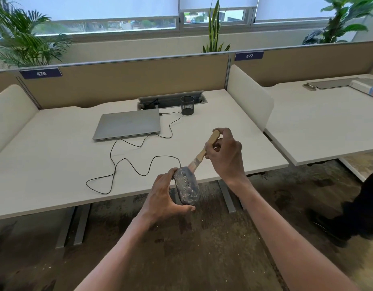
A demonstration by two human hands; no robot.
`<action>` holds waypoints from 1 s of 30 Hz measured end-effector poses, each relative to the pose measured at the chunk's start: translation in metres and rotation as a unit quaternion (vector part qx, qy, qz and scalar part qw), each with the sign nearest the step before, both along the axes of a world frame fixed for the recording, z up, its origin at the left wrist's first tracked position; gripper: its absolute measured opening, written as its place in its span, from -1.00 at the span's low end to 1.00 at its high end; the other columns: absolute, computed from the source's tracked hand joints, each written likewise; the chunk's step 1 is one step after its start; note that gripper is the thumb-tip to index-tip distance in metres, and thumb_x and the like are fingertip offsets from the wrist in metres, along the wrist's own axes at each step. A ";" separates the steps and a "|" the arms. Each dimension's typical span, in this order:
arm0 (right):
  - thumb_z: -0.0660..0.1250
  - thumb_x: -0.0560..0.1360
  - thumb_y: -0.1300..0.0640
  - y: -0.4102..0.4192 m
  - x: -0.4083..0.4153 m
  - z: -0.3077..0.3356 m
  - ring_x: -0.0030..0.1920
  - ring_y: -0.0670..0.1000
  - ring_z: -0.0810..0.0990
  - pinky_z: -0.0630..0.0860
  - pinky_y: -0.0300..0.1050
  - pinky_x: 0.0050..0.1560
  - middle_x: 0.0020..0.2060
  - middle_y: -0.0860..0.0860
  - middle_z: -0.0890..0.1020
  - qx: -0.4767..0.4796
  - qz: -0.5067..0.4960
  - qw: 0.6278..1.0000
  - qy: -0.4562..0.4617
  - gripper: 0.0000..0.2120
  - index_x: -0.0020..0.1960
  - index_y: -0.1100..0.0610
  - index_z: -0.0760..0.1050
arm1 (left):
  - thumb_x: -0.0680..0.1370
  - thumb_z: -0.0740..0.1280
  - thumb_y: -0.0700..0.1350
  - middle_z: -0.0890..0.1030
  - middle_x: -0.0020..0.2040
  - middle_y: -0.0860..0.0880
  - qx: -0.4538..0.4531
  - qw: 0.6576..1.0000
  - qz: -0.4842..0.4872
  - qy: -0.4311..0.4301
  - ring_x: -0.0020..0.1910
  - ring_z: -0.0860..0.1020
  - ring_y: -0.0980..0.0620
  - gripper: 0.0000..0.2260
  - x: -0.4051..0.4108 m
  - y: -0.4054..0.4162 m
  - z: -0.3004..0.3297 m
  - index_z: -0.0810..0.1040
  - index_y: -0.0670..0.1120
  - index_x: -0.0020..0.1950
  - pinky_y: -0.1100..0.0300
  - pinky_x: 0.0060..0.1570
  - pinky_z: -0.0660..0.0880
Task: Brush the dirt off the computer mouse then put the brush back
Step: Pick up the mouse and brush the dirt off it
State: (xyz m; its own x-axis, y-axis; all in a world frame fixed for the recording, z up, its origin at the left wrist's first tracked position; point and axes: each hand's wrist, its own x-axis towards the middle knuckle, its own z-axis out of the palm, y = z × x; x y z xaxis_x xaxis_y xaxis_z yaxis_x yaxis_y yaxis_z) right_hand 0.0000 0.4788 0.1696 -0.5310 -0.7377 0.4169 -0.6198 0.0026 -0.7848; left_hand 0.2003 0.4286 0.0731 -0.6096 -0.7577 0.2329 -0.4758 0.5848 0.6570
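Observation:
A dark wired computer mouse [186, 186], dusted with pale dirt, is held off the desk's front edge by my left hand [163, 196], which grips its left side and underside. My right hand [225, 154] is closed on the wooden handle of a small paintbrush [204, 152]. The brush slants down to the left, and its pale bristles touch the mouse's front end near the buttons. The mouse's black cable [126, 162] loops across the white desk [55, 164] to a closed silver laptop [127, 123].
A black mesh pen cup [187, 105] stands behind the laptop by the open cable tray [170, 99]. White side dividers flank the desk. Another desk with a book [368, 87] lies to the right. A person's dark leg [361, 208] stands on the floor at right.

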 end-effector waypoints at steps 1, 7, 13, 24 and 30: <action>0.42 0.54 0.25 -0.002 0.002 0.001 -0.15 0.11 0.75 0.71 -0.09 -0.15 -0.02 0.19 0.71 -0.003 0.008 1.000 -0.010 -0.65 0.29 0.20 0.42 | 0.16 0.50 0.44 0.45 0.39 -0.06 0.000 1.000 -0.002 0.002 0.30 0.41 0.05 0.08 0.000 0.000 0.001 0.23 -0.04 0.53 -0.03 0.24 0.53; 0.40 0.55 0.28 -0.009 -0.002 -0.002 -0.16 0.19 0.73 0.70 0.09 -0.08 -0.06 0.21 0.69 0.032 -0.011 0.999 -0.002 -0.66 0.28 0.24 0.41 | 0.16 0.51 0.42 0.45 0.38 -0.06 0.004 1.000 -0.012 0.002 0.31 0.41 0.04 0.09 0.004 -0.005 -0.001 0.23 -0.05 0.54 -0.05 0.25 0.53; 0.37 0.57 0.29 -0.016 0.002 0.001 -0.16 0.08 0.74 0.65 -0.23 -0.19 -0.07 0.12 0.72 -0.004 0.053 0.998 0.042 -0.71 0.24 0.16 0.41 | 0.15 0.48 0.49 0.44 0.38 -0.01 0.001 1.000 -0.017 -0.009 0.31 0.38 0.10 0.10 0.002 -0.012 -0.004 0.20 -0.01 0.54 0.04 0.27 0.51; 0.28 0.57 0.41 -0.025 0.009 0.005 -0.22 -0.22 0.65 0.61 -0.21 -0.22 -0.19 0.04 0.67 -0.026 0.164 0.978 0.128 -0.82 0.05 0.17 0.42 | 0.16 0.53 0.42 0.46 0.35 0.03 -0.008 0.999 -0.031 -0.011 0.28 0.36 0.13 0.06 -0.001 -0.019 -0.008 0.23 0.01 0.52 0.12 0.23 0.49; 0.25 0.57 0.42 -0.022 0.013 0.001 -0.14 0.15 0.68 0.62 0.14 -0.15 -0.18 0.07 0.66 0.021 0.199 0.967 0.156 -0.79 0.03 0.12 0.40 | 0.16 0.52 0.43 0.45 0.35 0.05 -0.012 1.000 -0.027 0.000 0.27 0.36 0.14 0.05 -0.005 -0.021 -0.003 0.22 0.03 0.50 0.19 0.18 0.45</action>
